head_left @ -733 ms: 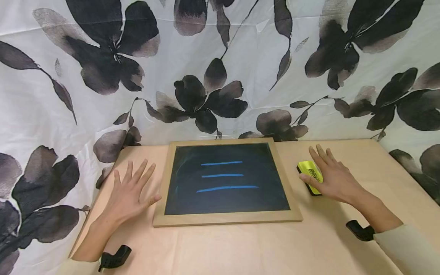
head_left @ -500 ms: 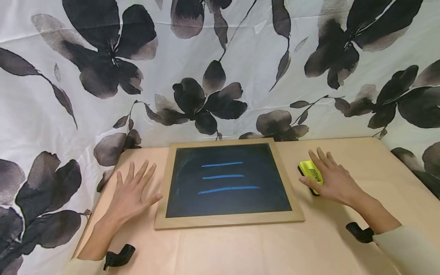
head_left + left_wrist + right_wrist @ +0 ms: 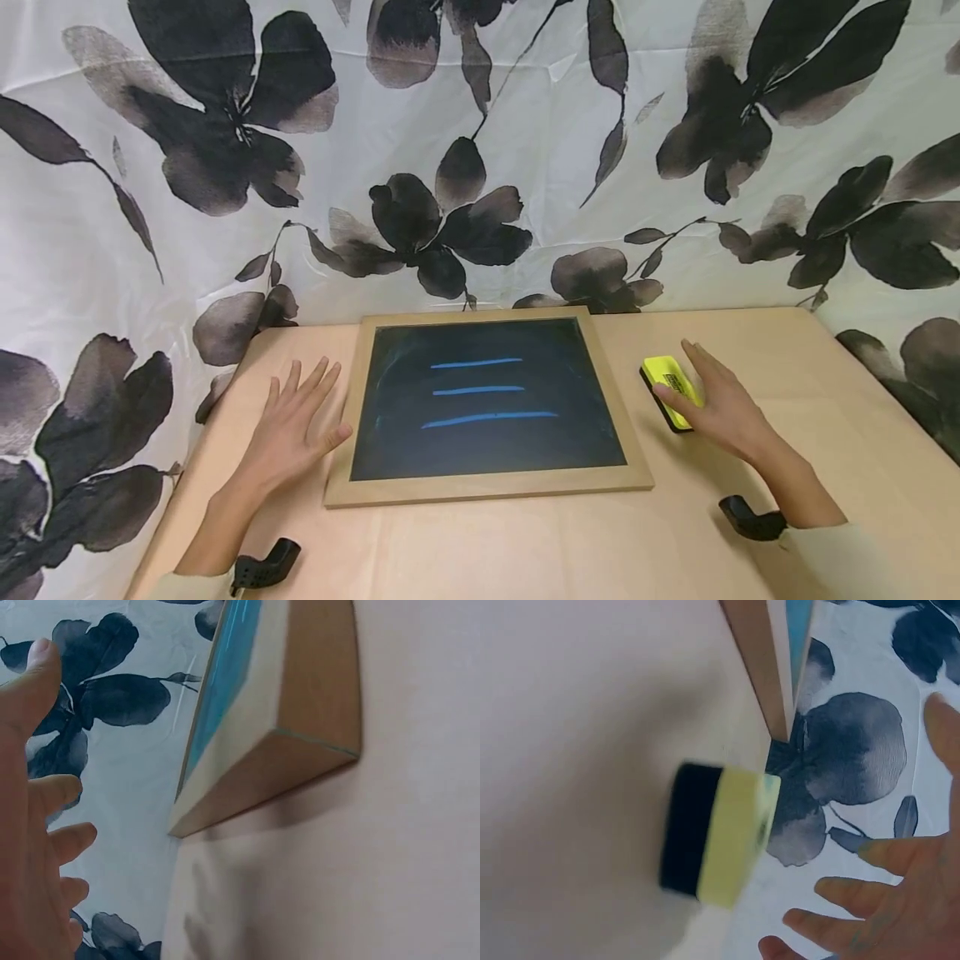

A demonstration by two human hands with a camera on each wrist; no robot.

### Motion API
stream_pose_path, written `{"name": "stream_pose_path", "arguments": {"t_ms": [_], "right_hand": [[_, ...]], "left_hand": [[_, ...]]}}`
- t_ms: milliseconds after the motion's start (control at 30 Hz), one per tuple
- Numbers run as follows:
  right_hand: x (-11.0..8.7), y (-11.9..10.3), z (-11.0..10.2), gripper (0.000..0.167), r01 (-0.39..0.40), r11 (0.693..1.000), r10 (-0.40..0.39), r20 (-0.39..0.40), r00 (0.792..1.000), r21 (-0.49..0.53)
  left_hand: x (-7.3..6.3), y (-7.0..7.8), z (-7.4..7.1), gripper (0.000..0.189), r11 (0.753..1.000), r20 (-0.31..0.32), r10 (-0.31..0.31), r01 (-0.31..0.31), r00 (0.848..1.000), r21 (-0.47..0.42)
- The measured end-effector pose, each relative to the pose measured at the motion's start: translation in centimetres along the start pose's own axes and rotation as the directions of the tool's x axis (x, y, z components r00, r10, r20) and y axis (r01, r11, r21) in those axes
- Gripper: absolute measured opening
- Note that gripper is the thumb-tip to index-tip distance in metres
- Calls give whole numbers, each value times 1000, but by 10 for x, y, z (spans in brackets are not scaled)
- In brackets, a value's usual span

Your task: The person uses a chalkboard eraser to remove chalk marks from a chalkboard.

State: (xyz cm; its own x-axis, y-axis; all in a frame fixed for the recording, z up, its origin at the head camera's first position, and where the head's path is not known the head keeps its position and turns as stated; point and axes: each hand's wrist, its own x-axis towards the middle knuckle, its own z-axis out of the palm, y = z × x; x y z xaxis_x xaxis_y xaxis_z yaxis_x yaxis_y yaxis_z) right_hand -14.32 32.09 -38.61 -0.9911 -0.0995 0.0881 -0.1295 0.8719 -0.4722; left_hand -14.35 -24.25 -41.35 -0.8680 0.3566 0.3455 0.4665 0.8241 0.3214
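1. While the left hand (image 3: 288,433) stays near the table's left edge much as it was, fingers spread and thumb toward the chalkboard (image 3: 487,450), the right hand (image 3: 731,417) at the other side has turned.
2. Nearer the table's right edge, that right hand now shows more side-on than half a second ago; its fingers look closer together from the head, though the right wrist view has them spread with gaps between, pinching nothing.
3. More of the yellow-and-black eraser (image 3: 663,373) is uncovered than before; it lies between the chalkboard's right edge and the right hand, black side toward the table, with the thumb reaching across it in the head view but apart from it in the right wrist view.
4. Inside its wooden frame (image 3: 487,487), the chalkboard carries three blue lines (image 3: 478,390), the nearest one longest; these match the earlier frames.
5. Pale wood makes up the table (image 3: 480,550), the chalkboard sitting at the middle of its far edge.
6. Beyond that edge hangs a white cloth (image 3: 555,150) printed with dark flowers.
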Motion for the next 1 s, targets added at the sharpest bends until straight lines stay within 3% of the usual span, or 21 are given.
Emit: {"name": "stream_pose_path", "arguments": {"t_ms": [167,300,467,700,1000], "right_hand": [[2,5,13,88,-68,995,71,-43,997,67],[3,9,19,86,-131,978,138,-34,990,162],[4,15,24,87,-164,960,175,-29,984,227],[6,19,36,90,-169,967,185,-72,980,190],[6,17,51,72,-234,953,265,-159,951,190]], "left_hand": [[-1,-3,12,79,997,-9,-3,3,1000,-71],[-3,-6,24,77,987,-13,-2,-1,1000,-163],[-4,-9,43,79,980,17,20,-16,1000,-199],[-12,-11,55,76,984,46,20,-12,999,-179],[-15,-15,53,74,993,42,31,-26,999,-118]]}}
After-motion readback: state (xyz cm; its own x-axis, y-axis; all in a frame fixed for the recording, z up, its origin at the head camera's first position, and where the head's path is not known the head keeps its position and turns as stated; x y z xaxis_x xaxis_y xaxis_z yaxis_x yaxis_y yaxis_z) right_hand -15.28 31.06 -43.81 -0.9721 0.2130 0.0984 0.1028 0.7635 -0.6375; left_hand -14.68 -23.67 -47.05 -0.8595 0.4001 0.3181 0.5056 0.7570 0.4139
